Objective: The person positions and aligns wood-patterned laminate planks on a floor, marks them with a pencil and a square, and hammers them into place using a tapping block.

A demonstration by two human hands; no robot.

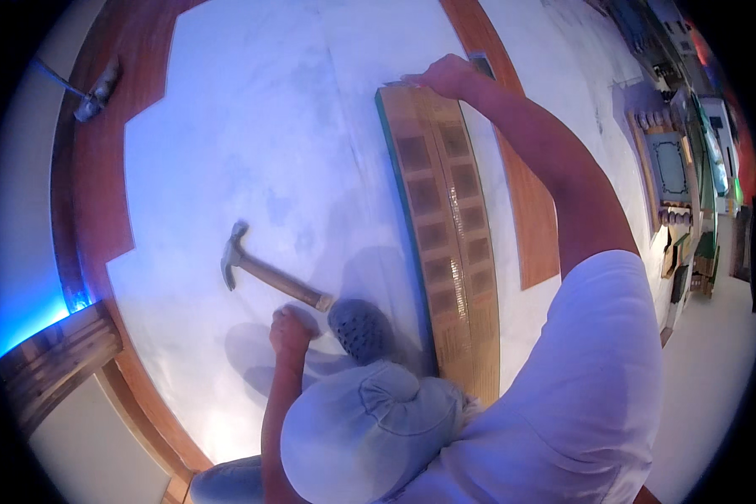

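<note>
A long cardboard carton [466, 244] lies on the pale floor, its green edge to the left and clear tape along its top. At the carton's far end, my right hand [449, 77] is closed round a small, thin, blade-like tool [401, 82], mostly hidden by the fingers. My left hand [289, 334] is low over the floor with its fingers curled; what they hold, if anything, is hidden. Just beyond it lies a claw hammer [269, 274], head to the left and wooden handle toward my dark patterned shoe [359, 330].
Reddish-brown planks [147, 76] border the floor's left side, and another plank strip [533, 227] runs right of the carton. A mallet-like tool [99, 94] lies at the far left. Nearer stands a wooden slatted piece [63, 357]. Furniture and boxes [668, 168] line the right.
</note>
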